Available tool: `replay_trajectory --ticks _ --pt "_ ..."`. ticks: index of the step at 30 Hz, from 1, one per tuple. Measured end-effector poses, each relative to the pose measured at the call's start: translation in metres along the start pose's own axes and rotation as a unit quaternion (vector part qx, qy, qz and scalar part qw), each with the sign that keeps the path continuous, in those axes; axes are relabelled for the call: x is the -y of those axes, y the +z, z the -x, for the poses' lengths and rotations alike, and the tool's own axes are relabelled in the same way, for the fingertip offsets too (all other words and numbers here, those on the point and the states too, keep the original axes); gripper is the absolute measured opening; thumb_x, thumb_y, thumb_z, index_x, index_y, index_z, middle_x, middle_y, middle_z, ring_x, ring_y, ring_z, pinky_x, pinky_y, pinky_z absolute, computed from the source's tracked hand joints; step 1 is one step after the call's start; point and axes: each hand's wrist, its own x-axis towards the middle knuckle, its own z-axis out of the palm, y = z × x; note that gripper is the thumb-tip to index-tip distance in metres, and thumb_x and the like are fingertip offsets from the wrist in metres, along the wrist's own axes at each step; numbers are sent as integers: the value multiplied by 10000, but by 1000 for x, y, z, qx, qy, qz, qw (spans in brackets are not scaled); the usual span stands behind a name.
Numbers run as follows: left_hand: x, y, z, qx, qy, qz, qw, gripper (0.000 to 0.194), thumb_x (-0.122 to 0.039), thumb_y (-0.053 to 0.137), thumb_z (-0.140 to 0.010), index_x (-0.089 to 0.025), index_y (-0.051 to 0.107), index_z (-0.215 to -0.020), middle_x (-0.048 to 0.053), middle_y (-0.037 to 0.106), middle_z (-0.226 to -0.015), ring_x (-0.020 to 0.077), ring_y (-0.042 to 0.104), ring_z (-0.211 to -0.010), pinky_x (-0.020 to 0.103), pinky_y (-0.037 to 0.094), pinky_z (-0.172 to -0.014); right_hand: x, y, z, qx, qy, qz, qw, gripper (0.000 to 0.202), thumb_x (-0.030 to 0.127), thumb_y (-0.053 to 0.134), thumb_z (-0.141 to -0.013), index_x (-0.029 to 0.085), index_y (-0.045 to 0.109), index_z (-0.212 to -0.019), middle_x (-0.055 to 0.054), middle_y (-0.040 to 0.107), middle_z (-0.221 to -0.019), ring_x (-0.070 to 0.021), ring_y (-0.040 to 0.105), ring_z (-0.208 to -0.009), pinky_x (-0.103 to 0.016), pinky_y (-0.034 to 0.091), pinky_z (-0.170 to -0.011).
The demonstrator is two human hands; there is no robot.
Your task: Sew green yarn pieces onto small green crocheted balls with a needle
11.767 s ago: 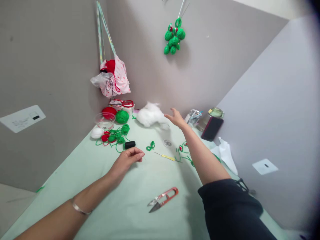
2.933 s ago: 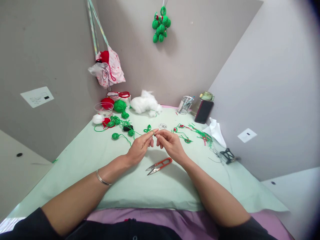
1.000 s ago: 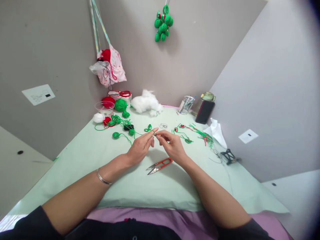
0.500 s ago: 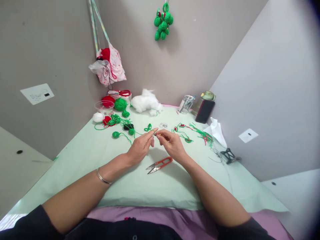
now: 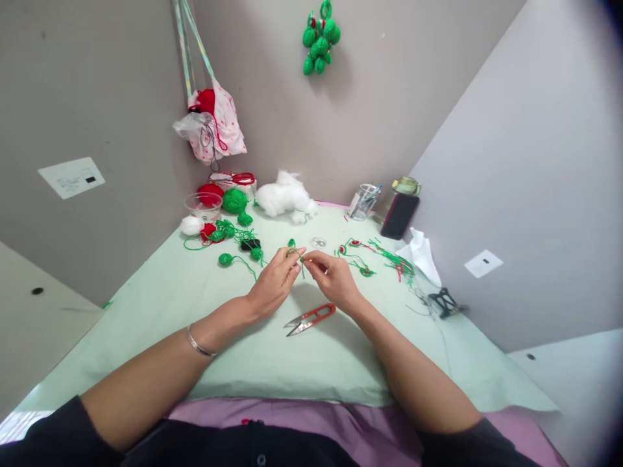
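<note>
My left hand (image 5: 276, 280) is closed, pinching green yarn (image 5: 302, 268) that loops over its fingers, and a short strand dangles in the gap between my hands. Fingertips meeting it, my right hand (image 5: 331, 277) is closed round what looks like a thin crochet hook, mostly hidden, with only a small yellow bit showing. Just beyond my left fingers lies a small green crocheted piece (image 5: 291, 243). Below both hands, thread snips (image 5: 311, 318) with orange handles rest on the pale green cloth, blades pointing left.
Green yarn balls (image 5: 234, 201), a clear bowl (image 5: 203, 206) and red-handled scissors (image 5: 238, 178) crowd the back left. White stuffing (image 5: 286, 196) lies at the back. On the right are yarn scraps (image 5: 396, 261), a phone (image 5: 400, 216), a pen cup (image 5: 363, 202) and a black stand (image 5: 446, 303).
The green yarn now shows as a loop over my left fingers with a strand hanging between the hands. My left fingers have shifted slightly; the small green piece is partly covered.
</note>
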Motion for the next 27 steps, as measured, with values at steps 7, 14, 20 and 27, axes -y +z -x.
replay_trajectory --ticks 7,14,20,27 --pt "4 -2 -1 12 -1 -26 1000 456 -340 327 -992 -168 479 -1385 134 337 -1513 237 316 -1404 427 266 -1170 -1 3 -1 -9 15 -19 1000 205 279 502 -883 184 684 -891 22 507 -579 -109 404 -530 -226 330 -539" --pt "9 -3 -1 32 -13 -58 998 471 -368 324 -988 -180 477 -1392 127 295 -1553 258 279 -1430 467 239 -1181 -8 7 -4 7 40 -41 998 247 293 508 -872 164 705 -944 12 539 -603 -104 396 -529 -222 326 -523" --pt "12 -4 -1 42 3 -82 996 473 -349 310 -991 -165 466 -1398 130 259 -1570 248 257 -1444 451 231 -1189 -10 6 -6 26 59 -101 993 258 311 515 -860 148 701 -938 30 484 -563 -100 385 -520 -223 324 -520" --pt "10 -6 -1 56 1 -93 994 456 -338 305 -989 -167 499 -1364 122 268 -1571 248 248 -1451 432 242 -1192 -8 3 -6 46 79 -140 986 248 316 522 -846 135 684 -900 33 481 -573 -97 388 -527 -232 314 -526"
